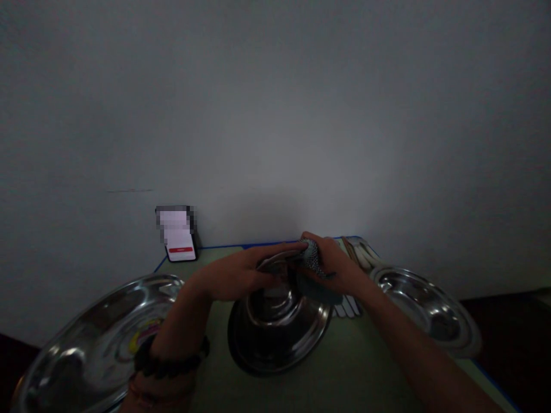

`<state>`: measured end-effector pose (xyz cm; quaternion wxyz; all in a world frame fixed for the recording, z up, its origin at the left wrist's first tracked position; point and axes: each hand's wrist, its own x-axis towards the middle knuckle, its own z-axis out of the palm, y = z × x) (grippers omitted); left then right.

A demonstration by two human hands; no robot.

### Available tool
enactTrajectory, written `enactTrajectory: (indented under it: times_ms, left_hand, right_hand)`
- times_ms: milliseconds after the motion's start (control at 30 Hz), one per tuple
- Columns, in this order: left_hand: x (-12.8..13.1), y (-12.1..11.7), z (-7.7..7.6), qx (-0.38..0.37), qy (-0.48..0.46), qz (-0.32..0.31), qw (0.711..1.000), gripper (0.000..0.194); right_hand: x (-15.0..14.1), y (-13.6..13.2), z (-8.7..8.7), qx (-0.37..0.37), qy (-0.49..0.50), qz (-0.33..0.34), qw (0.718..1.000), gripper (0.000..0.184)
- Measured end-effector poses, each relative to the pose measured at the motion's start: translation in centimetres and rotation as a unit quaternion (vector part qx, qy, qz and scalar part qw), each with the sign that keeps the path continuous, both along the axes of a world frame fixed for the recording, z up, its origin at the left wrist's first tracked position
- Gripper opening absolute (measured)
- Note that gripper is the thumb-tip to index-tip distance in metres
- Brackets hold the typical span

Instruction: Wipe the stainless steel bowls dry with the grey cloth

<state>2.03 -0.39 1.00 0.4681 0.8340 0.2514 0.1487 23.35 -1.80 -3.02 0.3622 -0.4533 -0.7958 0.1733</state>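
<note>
Just above a shiny metal bowl [279,344] in the middle of the table, my left hand [247,272] is closed round a shiny metal dish [278,258], its curved rim showing between thumb and fingers. The dish's full shape is hidden and dim, and I cannot tell whether it touches the bowl. Bunched in my right hand [333,261] is a dark-and-white checked cloth [313,258], pressed against the dish's right side. A greyish fold [321,291] hangs below that hand, perhaps part of the cloth.
A large metal basin [86,338] stands on the left, a wide metal dish [430,312] on the right. A lit phone [178,235] leans against the wall [275,115]. Pale long items [364,252] lie at the back right of the green table [344,367], which has a blue edge.
</note>
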Motion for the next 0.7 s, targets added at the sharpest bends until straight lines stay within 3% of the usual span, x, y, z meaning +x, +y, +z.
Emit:
enactTrajectory:
  times_ms: [233,433,600,700]
  left_hand:
    - [0.3,0.1,0.0,0.039,-0.027,0.02,0.999,0.057]
    - [-0.8,0.3,0.4,0.102,-0.147,0.114,0.977,0.068]
    - [-0.9,0.3,0.4,0.128,-0.23,0.148,0.954,0.083]
    - [-1.0,0.3,0.4,0.113,-0.225,0.153,0.956,0.08]
  right_hand:
    - [0.4,0.6,-0.3,0.029,0.046,-0.015,0.998,0.015]
    - [0.6,1.4,-0.8,0.075,0.204,-0.141,0.966,0.022]
    - [0.2,1.8,-1.4,0.018,0.353,-0.165,0.921,0.029]
    - [0.0,1.5,-1.4,-0.01,0.354,-0.168,0.92,0.03]
